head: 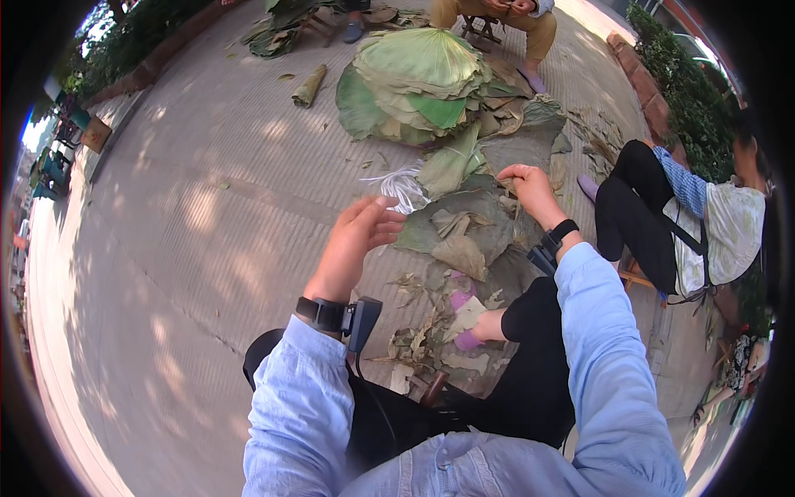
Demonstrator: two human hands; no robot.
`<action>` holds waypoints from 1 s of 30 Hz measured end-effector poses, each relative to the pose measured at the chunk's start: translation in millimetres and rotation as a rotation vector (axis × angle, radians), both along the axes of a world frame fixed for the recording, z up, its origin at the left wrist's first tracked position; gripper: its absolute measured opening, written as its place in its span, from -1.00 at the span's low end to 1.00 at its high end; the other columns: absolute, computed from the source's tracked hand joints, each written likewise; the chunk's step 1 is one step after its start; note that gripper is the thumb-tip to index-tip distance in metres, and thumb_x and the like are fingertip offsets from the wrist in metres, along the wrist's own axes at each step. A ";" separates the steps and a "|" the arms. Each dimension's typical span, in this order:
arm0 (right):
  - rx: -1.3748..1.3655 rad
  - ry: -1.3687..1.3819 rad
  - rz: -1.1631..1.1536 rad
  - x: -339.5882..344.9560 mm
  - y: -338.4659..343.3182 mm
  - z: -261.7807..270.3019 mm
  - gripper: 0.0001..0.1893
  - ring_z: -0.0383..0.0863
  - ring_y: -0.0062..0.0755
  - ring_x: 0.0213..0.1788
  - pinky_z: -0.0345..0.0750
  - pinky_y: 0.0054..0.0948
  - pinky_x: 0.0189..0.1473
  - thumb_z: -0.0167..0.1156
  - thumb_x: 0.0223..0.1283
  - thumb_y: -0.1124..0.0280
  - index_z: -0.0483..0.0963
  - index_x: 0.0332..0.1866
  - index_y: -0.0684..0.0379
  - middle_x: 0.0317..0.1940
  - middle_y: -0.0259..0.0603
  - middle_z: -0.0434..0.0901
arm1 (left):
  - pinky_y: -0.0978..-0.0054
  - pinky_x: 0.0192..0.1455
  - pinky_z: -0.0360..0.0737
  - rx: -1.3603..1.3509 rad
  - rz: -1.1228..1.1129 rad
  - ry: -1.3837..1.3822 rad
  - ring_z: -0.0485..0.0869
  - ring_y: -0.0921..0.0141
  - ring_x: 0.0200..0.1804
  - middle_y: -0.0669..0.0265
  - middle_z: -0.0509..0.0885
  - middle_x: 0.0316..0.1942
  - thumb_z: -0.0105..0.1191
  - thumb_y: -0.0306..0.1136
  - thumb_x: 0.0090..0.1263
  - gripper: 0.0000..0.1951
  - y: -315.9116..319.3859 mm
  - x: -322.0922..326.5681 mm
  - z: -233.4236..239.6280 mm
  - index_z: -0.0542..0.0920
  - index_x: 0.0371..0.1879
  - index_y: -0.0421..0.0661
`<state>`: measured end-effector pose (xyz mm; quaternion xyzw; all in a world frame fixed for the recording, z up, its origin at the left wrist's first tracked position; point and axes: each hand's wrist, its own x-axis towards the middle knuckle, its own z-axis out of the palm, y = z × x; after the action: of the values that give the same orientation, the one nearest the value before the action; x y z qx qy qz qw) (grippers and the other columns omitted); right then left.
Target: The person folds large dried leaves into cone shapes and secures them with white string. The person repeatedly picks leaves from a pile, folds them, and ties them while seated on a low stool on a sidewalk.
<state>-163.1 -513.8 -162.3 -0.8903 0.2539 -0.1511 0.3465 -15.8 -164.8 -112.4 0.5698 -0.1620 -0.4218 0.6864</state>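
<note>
My left hand [366, 227] hovers beside a flat, grey-green dried lotus leaf [428, 223]. Its fingers are a little spread and hold nothing that I can see. Just beyond its fingertips lies a bundle of white plastic strings [400, 186]. My right hand [531, 189], its fingers partly curled, is above the right side of the leaves; whether it pinches a leaf scrap is hidden. Between the hands, crumpled leaf pieces [463, 248] rest on the flat leaf. Farther off, a folded pale green leaf bundle [450, 161] with a white tie lies against a tall lotus leaf stack [422, 74].
Torn leaf scraps [428, 335] litter the ground around my foot. A rolled leaf [309, 87] lies on the ribbed concrete [205, 205] at the far left. One person [658, 217] sits at right, another [534, 31] beyond the stack. A brick planter edge [646, 93] runs along the right.
</note>
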 end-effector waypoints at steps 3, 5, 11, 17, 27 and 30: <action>-0.077 0.149 0.076 -6.6 10.9 -26.7 -0.68 0.70 -0.02 -0.04 0.56 -0.26 0.09 0.01 0.10 0.61 0.72 -0.19 0.14 -0.16 -0.01 0.74 | 0.48 0.09 0.60 0.009 -0.004 -0.007 0.67 0.42 -0.03 0.22 0.69 -0.05 -0.06 -0.10 0.60 -0.53 -2.0 -0.9 -1.5 0.51 0.22 -0.26; -0.121 0.306 0.105 -13.9 20.5 -52.6 -0.70 0.70 -0.03 -0.01 0.51 -0.13 0.17 0.04 0.12 0.59 0.73 -0.21 0.10 -0.16 -0.03 0.74 | 0.48 0.09 0.60 0.003 0.001 -0.010 0.67 0.42 -0.04 0.23 0.69 -0.06 -0.06 -0.11 0.60 -0.54 -1.6 0.0 -2.3 0.51 0.22 -0.27; -0.436 0.827 0.211 -46.7 48.8 -142.8 -0.74 0.67 -0.10 0.11 0.27 0.12 0.39 0.11 0.18 0.46 0.74 -0.17 -0.02 -0.03 -0.13 0.74 | 0.43 0.11 0.57 0.041 0.015 -0.028 0.66 0.37 0.00 0.18 0.70 -0.05 -0.04 -0.09 0.58 -0.53 1.0 3.1 -4.7 0.53 0.22 -0.25; -0.010 1.000 -0.084 -79.5 91.0 -222.8 -0.72 0.65 0.09 0.15 0.51 -0.02 0.25 0.15 0.25 0.29 0.72 -0.06 0.10 0.04 0.03 0.69 | 0.45 0.08 0.57 0.096 0.066 -0.022 0.65 0.40 -0.03 0.21 0.70 -0.08 -0.03 -0.14 0.58 -0.59 10.7 2.9 -3.4 0.55 0.19 -0.22; 0.099 0.697 -0.701 -73.2 69.1 -290.5 -0.64 0.63 0.08 0.17 0.56 -0.14 0.22 0.11 0.27 0.34 0.63 0.14 0.08 0.12 0.06 0.65 | 0.49 0.05 0.57 0.177 0.102 0.001 0.64 0.45 -0.05 0.26 0.69 -0.12 -0.01 -0.17 0.58 -0.60 30.5 2.5 -8.9 0.55 0.18 -0.23; 0.131 0.399 -0.371 -70.3 64.0 -309.7 -0.68 0.65 0.06 0.11 0.55 -0.17 0.20 0.10 0.24 0.38 0.68 0.03 0.10 0.03 0.06 0.68 | 0.50 0.04 0.58 0.219 0.106 0.009 0.64 0.46 -0.06 0.27 0.70 -0.12 -0.03 -0.19 0.59 -0.61 33.8 6.9 -17.6 0.55 0.18 -0.23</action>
<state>-233.4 -449.8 -472.0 -0.8165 0.4849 -0.0170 0.3129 -8.9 -130.9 -130.0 0.6473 -0.0816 -0.4024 0.6422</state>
